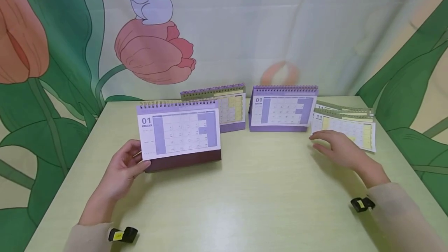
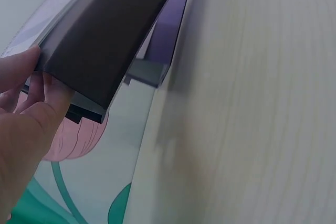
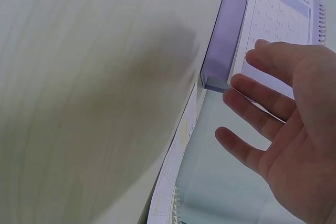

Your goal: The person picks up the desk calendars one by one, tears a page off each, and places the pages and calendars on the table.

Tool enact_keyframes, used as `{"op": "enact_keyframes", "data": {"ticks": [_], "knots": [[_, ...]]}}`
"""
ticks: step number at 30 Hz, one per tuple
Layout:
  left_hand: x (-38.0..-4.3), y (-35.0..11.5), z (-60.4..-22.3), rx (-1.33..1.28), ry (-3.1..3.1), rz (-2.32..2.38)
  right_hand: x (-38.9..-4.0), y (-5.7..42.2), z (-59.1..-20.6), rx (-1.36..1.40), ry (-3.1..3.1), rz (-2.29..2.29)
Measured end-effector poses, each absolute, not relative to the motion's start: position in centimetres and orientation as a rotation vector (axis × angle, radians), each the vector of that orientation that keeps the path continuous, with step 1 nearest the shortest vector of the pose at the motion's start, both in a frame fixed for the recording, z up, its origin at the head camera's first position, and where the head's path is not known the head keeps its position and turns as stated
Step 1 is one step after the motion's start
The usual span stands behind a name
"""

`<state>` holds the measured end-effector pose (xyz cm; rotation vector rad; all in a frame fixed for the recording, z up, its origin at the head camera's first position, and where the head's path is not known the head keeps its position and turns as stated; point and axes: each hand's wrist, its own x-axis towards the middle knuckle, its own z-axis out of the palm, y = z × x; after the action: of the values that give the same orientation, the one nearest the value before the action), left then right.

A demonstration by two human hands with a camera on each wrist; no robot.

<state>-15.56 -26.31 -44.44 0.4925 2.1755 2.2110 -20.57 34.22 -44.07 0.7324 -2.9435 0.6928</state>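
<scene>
My left hand (image 1: 122,170) grips the lower left corner of a desk calendar (image 1: 180,133) with a dark base and a page marked 01. In the left wrist view, the thumb lies on the front edge of its dark base (image 2: 100,40) while the other fingers go behind. My right hand (image 1: 337,149) hovers over the table at the right with fingers spread and holds nothing. Closest to it are a purple-based desk calendar (image 1: 282,110), also on page 01, and loose calendar pages (image 1: 344,125) marked 11 with yellow columns.
Behind the held calendar stands another desk calendar (image 1: 231,108) with a green and yellow page, partly hidden. A curtain (image 1: 227,30) printed with flowers and a white animal hangs behind the pale table (image 1: 252,189).
</scene>
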Motion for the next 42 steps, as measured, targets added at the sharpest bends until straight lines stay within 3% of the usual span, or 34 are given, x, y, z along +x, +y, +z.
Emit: {"op": "enact_keyframes", "data": {"ticks": [33, 42], "knots": [[-15.3, -33.2, -45.9, 0.386, 2.129, 2.454, -20.4, 32.3, -43.1, 0.736, -2.955, 0.718], [-15.9, -32.6, -45.5, 0.129, 2.753, 1.950, -20.5, 32.1, -43.5, 0.745, -2.960, 0.736]]}}
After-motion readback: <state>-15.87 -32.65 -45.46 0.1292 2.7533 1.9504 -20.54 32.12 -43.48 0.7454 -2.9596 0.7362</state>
